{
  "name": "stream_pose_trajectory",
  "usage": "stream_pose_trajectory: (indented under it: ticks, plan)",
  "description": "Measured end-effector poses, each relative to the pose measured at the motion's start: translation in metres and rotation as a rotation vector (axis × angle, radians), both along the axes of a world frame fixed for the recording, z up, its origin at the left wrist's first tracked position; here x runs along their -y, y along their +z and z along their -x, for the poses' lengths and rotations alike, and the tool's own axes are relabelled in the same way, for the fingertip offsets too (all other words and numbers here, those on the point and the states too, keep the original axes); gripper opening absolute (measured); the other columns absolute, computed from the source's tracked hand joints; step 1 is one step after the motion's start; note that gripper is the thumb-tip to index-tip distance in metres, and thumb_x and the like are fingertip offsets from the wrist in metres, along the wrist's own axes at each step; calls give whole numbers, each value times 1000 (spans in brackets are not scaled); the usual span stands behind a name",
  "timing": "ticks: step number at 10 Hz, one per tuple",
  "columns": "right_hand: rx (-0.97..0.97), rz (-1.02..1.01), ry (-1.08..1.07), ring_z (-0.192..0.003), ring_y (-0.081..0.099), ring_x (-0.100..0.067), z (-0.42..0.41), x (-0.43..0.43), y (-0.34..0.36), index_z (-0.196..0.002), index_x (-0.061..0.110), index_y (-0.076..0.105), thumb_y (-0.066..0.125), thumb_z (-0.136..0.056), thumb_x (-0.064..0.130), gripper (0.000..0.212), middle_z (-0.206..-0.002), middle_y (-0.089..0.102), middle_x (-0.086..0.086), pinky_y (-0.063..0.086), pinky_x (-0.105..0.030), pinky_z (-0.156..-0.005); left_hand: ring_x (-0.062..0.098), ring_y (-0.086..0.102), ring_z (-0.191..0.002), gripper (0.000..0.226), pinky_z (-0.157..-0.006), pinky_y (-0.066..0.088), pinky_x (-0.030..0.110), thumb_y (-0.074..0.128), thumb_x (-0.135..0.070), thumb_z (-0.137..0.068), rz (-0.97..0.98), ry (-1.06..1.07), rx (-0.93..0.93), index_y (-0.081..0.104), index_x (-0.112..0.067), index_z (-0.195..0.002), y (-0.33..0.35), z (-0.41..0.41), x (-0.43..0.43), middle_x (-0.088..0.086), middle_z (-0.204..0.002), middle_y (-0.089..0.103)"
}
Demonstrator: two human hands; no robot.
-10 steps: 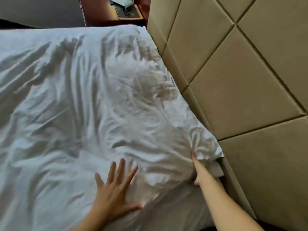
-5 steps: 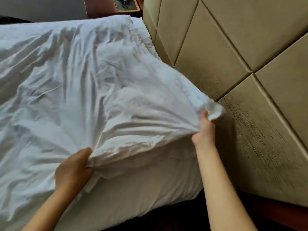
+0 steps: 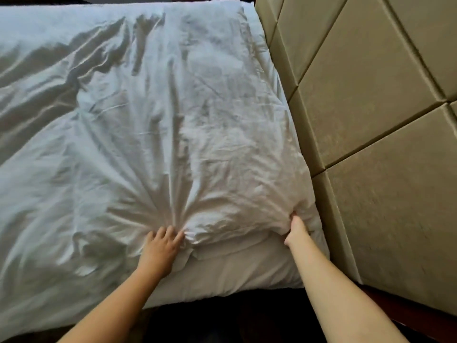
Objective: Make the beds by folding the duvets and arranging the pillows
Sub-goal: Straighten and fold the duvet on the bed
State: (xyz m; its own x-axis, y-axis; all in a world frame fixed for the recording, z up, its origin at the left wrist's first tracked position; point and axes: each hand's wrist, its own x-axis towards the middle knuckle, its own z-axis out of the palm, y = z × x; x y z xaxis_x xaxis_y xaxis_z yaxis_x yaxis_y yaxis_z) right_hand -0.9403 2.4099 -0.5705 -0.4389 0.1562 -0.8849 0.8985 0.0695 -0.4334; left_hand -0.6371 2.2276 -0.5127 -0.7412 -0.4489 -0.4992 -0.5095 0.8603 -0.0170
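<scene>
You have laid the lifted duvet (image 3: pixel 173 120) edge back down along the bed's (image 3: pixel 235 276) near edge, by the headboard (image 3: pixel 371 120). Of your hands, the right hand (image 3: pixel 296 231) grips its corner; the left hand (image 3: pixel 160 246) rests on bunched cloth, pinching or pressing I cannot tell. Folding looks unstarted.

Cool, soft light rakes the rumpled white fabric duvet (image 3: pixel 148 120) from the far left, leaving a bluish sheen on its folds and grey shadows between them. The tint turns warmer towards the padded beige headboard panels (image 3: pixel 371 120), evenly lit and matte. The frame's bottom falls near black. Edges bow with wide-angle distortion, and detail is slightly soft throughout.
</scene>
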Motion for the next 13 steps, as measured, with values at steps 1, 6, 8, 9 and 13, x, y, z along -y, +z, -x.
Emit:
stream_pose_trajectory:
  ticks: [1,6,8,9,13]
  plan:
    - [-236,-509,343,-141,21,-35,-25,21,33,-130,13,44,67,-75,54,72,-153,24,-16,13,-50,-116,27,62,-67,89,-54,50,35,85,-16,-21,-50,-47,43,48,-22,-101,38,-26,1,6,-82,61]
    - [-622,-31,1880,-81,48,-26,-310,342,296,-102,-2,59,44,-92,7,20,-93,48,-15,39,-30,-69,21,54,-108,25,-92,46,30,45,-21,-93,-76,1184,-3,55,-21,-116,248,-402,106,4,-122,55]
    - [-538,151,2176,-70,53,-17,-500,415,342,-128,3,46,43,-99,19,33,-119,56,-19,35,-24,-59,16,55,-89,21,-72,47,24,48,-5,-88,-244,1467,-163,59,-17,-100,281,-595,119,2,-102,57]
    - [-527,211,2210,-67,52,-17,-585,443,354,-129,3,45,44,-99,18,34,-110,54,-16,36,-25,-58,15,53,-78,27,-62,47,23,44,3,-87,-279,1665,-264,59,-13,-102,294,-686,120,5,-93,55]
    - [-443,-16,2324,-74,56,-20,-753,531,334,-132,7,43,46,-99,22,37,-112,52,-12,42,-30,-70,13,55,-78,23,-53,42,18,44,-8,-94,-346,1785,-455,53,-19,-112,275,-874,197,4,-105,55]
